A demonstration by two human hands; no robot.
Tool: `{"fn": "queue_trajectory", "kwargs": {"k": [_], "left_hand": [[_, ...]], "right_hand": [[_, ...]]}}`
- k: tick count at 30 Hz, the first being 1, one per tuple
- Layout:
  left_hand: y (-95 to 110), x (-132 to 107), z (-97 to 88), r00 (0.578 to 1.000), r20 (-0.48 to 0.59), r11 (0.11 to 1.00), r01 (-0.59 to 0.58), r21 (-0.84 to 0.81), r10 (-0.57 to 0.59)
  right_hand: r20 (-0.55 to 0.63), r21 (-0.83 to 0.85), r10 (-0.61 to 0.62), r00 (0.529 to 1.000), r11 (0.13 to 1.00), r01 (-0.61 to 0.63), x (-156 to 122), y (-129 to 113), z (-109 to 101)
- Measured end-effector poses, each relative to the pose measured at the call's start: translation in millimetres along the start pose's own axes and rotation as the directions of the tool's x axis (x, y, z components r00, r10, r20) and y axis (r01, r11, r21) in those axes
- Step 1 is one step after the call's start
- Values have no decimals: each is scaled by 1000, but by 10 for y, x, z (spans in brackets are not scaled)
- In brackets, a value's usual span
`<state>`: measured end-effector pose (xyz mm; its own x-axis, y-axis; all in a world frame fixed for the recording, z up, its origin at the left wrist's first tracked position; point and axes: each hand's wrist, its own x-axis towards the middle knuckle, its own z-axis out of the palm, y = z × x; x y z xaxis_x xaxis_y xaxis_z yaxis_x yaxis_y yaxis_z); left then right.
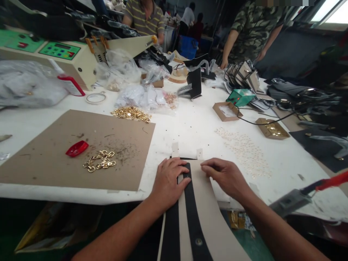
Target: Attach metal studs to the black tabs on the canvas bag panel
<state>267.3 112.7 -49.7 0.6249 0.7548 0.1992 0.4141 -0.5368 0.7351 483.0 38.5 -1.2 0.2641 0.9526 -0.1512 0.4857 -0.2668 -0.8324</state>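
Note:
A beige panel point(201, 203) hangs over the table's front edge towards me. On it lies a narrow black strap point(193, 214) with a round metal fitting near its lower end, and a wider black band point(172, 232) runs to its left. My left hand point(170, 181) lies flat, fingers spread and thumb apart, pressing the strap's rounded top end. My right hand point(224, 174) is pinched at the panel's upper right edge; whatever is between the fingertips, if anything, is too small to tell. Two pale tape tabs point(175, 149) show just beyond the panel.
On the left, a brown board point(122, 134) bears gold metal rings point(100, 161) and a red dish point(77, 148). Small gold parts point(132, 113) are heaped behind it. Tiny pieces point(244, 150) lie scattered right, near two cardboard trays point(272, 129). Two people stand across the table.

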Motion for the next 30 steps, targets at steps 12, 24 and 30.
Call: {"fn": "queue_trajectory", "kwargs": {"k": [12, 24, 30], "left_hand": [[-33, -19, 32, 1000, 1, 1000, -2, -3, 2], [-63, -32, 66, 1000, -9, 1000, -9, 13, 9], [-65, -32, 62, 1000, 7, 1000, -12, 17, 12]], "right_hand": [[169, -127, -172, 971, 973, 195, 85, -11, 389], [217, -232, -61, 974, 966, 112, 179, -90, 385], [181, -229, -1, 983, 972, 43, 183, -88, 382]]}}
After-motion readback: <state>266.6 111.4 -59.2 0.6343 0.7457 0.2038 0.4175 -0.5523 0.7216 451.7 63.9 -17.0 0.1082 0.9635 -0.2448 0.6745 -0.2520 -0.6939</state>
